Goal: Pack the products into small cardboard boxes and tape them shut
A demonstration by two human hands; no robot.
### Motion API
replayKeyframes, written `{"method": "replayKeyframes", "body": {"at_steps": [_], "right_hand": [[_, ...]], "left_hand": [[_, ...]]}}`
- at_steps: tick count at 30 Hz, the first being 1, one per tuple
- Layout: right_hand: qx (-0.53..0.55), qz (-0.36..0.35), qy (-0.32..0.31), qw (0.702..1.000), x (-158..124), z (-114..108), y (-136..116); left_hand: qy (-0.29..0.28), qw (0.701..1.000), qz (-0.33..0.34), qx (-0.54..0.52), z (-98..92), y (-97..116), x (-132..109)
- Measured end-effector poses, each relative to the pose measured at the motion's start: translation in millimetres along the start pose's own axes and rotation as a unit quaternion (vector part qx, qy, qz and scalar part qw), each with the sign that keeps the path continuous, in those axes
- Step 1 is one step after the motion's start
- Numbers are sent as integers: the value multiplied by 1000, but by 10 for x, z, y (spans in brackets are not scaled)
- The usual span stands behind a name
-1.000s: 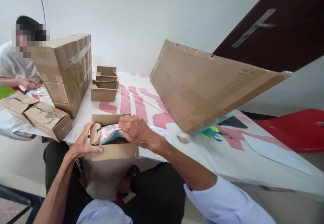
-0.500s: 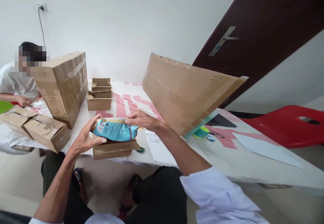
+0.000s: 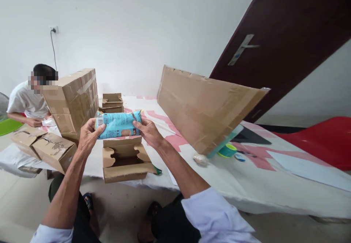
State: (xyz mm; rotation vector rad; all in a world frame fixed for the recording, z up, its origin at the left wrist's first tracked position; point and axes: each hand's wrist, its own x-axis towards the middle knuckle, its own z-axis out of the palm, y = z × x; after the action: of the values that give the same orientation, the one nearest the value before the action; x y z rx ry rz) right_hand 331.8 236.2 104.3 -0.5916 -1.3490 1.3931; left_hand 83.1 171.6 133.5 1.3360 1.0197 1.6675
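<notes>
A light-blue printed packet (image 3: 117, 125) with a barcode at its left end is held up between my two hands. My left hand (image 3: 90, 131) grips its left end, thumb over the front. At the right end my right hand (image 3: 148, 130) pinches it, thumb on the face and fingers behind. Just below the packet, an open cardboard box (image 3: 124, 172) sits at the table's near edge, its dark inside showing. A green strip (image 3: 157, 170) sticks out by the box's right corner.
Stacked taped cartons (image 3: 79, 102) stand at left, with two closed boxes (image 3: 52, 148) before them. More small boxes (image 3: 112, 99) are behind the packet. A large cardboard panel (image 3: 205, 107) leans at right, near a tape roll (image 3: 227, 150). A person (image 3: 29, 98) sits far left.
The packet has been raised off the box below and turned so its printed face shows flat. My right hand has shifted from its top edge to its right end. The box's opening is now visible.
</notes>
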Motion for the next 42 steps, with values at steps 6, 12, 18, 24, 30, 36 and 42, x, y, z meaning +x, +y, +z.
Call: {"method": "replayKeyframes", "body": {"at_steps": [6, 12, 18, 24, 30, 36, 42], "right_hand": [[19, 75, 35, 996, 202, -125, 402], [17, 105, 36, 994, 248, -171, 600], [3, 111, 27, 993, 225, -195, 631], [5, 117, 38, 992, 228, -144, 511], [-16, 33, -21, 999, 176, -142, -208], [-76, -54, 29, 995, -59, -462, -936], [-104, -104, 186, 971, -431, -1194, -980]], "left_hand": [[60, 993, -94, -27, -60, -456, 243], [84, 990, -117, -12, -85, -733, 324], [95, 989, -116, 3, -89, -801, 324], [100, 991, -90, -6, -32, -714, 335], [61, 996, 50, -30, 171, -262, 498], [-55, 982, 176, -42, 448, 215, 414], [-127, 988, 62, 68, -255, -383, 3]]}}
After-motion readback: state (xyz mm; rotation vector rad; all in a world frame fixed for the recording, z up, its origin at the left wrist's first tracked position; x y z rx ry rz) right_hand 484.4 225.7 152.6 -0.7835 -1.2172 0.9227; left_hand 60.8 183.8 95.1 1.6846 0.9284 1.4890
